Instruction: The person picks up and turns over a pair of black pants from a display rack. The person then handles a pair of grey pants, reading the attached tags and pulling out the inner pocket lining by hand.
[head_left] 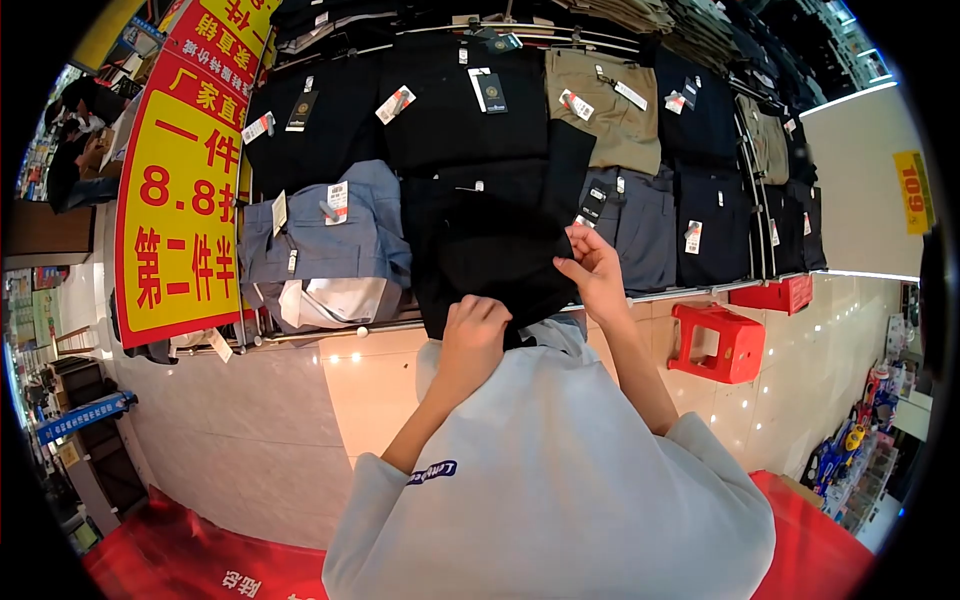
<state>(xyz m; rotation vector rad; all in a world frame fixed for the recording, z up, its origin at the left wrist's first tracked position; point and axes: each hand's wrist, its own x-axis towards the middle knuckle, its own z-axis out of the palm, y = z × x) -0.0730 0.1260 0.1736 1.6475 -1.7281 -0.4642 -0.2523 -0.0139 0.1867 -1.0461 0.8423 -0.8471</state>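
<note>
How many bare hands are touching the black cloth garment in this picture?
2. The bare left hand is at the near edge of the black cloth garment; the bare right hand pinches its right edge. No other hand shows on it.

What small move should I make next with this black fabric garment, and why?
Perhaps draw your left hand and right hand slightly apart, because the black fabric garment between them doesn't look flat, and both touch its edges.

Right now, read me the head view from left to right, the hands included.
Yellow-and-red sign → blue-grey trousers beside it → left hand → right hand → lower red stool → yellow label on the pale panel.
</note>
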